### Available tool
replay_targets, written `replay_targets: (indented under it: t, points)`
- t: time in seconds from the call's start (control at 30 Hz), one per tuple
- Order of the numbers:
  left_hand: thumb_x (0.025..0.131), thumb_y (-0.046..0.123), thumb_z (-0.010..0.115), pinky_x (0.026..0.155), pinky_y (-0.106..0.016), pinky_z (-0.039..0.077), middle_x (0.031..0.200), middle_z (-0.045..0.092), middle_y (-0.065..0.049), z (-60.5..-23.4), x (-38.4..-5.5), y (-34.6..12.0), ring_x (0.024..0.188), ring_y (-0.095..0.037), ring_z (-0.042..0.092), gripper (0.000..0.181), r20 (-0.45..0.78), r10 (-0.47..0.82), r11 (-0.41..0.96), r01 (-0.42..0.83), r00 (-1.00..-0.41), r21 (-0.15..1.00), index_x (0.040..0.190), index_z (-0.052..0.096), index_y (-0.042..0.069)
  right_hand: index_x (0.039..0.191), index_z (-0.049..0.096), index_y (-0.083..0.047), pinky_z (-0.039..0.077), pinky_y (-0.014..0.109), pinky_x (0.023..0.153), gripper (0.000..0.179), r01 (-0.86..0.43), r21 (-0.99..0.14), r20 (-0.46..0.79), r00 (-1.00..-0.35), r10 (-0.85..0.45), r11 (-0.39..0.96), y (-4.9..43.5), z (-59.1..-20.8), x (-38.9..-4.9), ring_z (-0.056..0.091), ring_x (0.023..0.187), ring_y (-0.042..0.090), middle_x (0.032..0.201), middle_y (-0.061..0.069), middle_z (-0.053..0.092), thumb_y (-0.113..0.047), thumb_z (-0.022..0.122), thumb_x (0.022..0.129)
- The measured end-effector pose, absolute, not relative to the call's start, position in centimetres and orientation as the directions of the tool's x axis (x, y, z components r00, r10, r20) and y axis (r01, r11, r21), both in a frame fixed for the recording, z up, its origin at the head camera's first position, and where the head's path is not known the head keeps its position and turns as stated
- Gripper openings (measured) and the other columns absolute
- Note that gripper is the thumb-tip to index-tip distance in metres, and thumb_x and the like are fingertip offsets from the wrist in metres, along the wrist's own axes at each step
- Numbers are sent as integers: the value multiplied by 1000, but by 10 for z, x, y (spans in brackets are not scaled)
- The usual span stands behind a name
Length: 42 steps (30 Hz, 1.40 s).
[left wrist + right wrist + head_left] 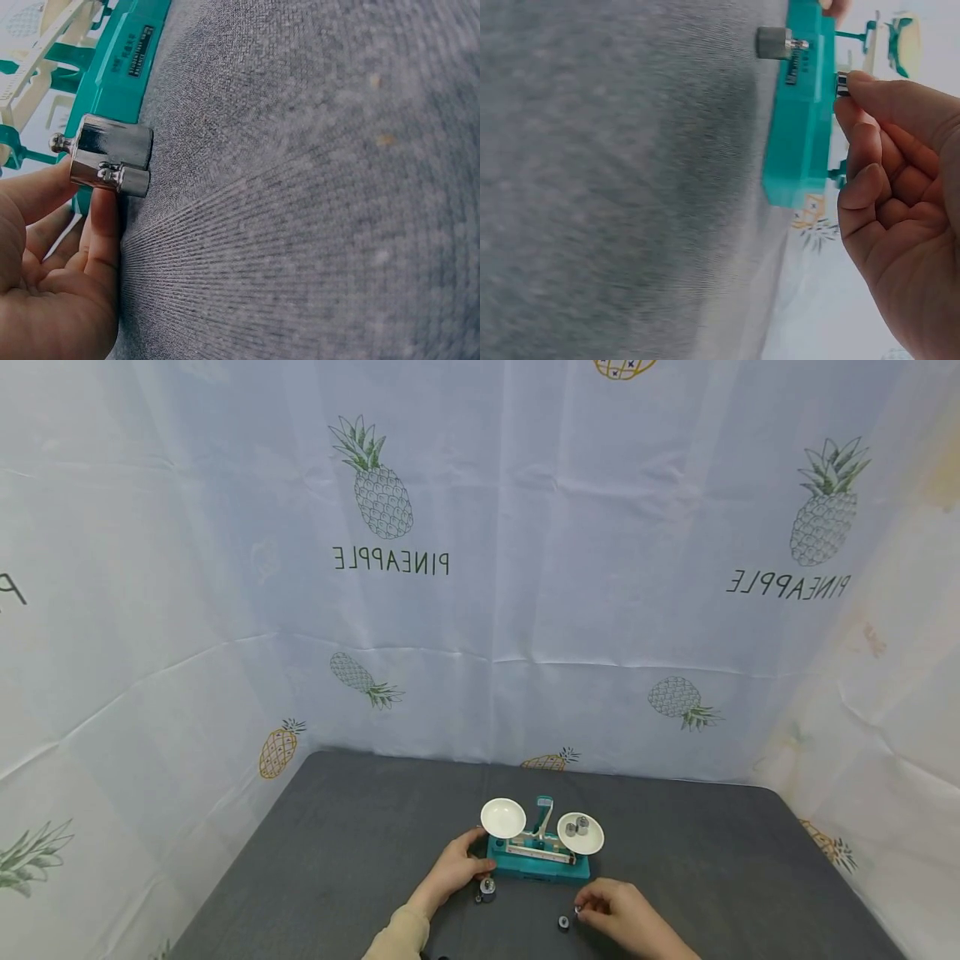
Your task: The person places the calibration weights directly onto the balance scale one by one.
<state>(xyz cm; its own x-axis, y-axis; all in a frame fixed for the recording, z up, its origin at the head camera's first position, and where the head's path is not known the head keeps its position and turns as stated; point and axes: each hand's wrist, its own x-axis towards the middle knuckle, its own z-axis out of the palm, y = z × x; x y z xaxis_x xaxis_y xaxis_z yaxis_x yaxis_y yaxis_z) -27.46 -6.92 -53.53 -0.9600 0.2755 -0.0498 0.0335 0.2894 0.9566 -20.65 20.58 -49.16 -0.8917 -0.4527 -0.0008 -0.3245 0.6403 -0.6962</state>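
Observation:
A teal balance scale (536,868) with two white pans stands on the dark table. My left hand (453,870) grips the left end of its base, thumb at the front and fingers round the side. Close by that thumb stand a large metal weight (112,142) and a small weight (135,182). Between thumb and index finger my right hand (618,914) pinches a small metal weight (842,84), raised in front of the scale's right side. Another weight (563,923) stands on the table just left of this hand.
Two metal weights (582,825) sit in the right pan (594,841), while the left pan (503,818) shows a bare inside. Grey cloth covers the table (360,827). A pineapple-print curtain (525,610) hangs behind and at both sides. Dark objects (442,957) are cut off at the bottom edge.

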Motion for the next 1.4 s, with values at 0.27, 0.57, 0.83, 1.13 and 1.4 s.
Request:
replay_targets:
  t: [0.27,0.57,0.83,1.13,1.4]
  points:
    - [75,9,64,55,-26,45,75,61,-9,-528,-270,-68,55,-9,54,58,-43,272,294,41,-961,955,126,40,-4,88,64,-12,42,18,53,20,-342,-690,59,-905,-421,638,207,-478,-209,49,63,-6,77,-9,60,-30,60,80]
    - [75,10,64,55,-25,45,72,62,-8,-533,-273,-68,55,-9,54,59,-47,269,303,39,-962,952,127,39,-3,89,64,-13,42,18,52,20,-349,-675,112,-919,-377,650,209,-465,-214,48,62,-6,78,-8,60,-31,59,81]
    - [75,6,62,55,-27,45,75,62,-15,-510,-260,-66,56,-12,55,57,-31,258,315,54,-966,948,125,39,-8,87,65,-16,40,17,51,16,-365,-650,205,-929,-308,666,208,-456,-223,45,59,-4,76,-7,59,-29,62,79]
    - [75,6,62,55,-26,45,71,61,-11,-506,-258,-67,55,-10,54,56,-46,258,306,37,-965,951,125,39,-8,89,65,-17,37,18,49,16,-351,-627,220,-936,-274,696,204,-449,-237,40,57,-2,74,-7,56,-28,62,79]
    - [75,8,64,54,-26,45,74,61,-11,-524,-268,-68,56,-10,54,58,-40,269,298,43,-962,954,126,39,-6,88,65,-20,37,19,49,10,-315,-591,181,-949,-258,743,202,-450,-248,41,56,-1,75,-8,57,-25,61,80]
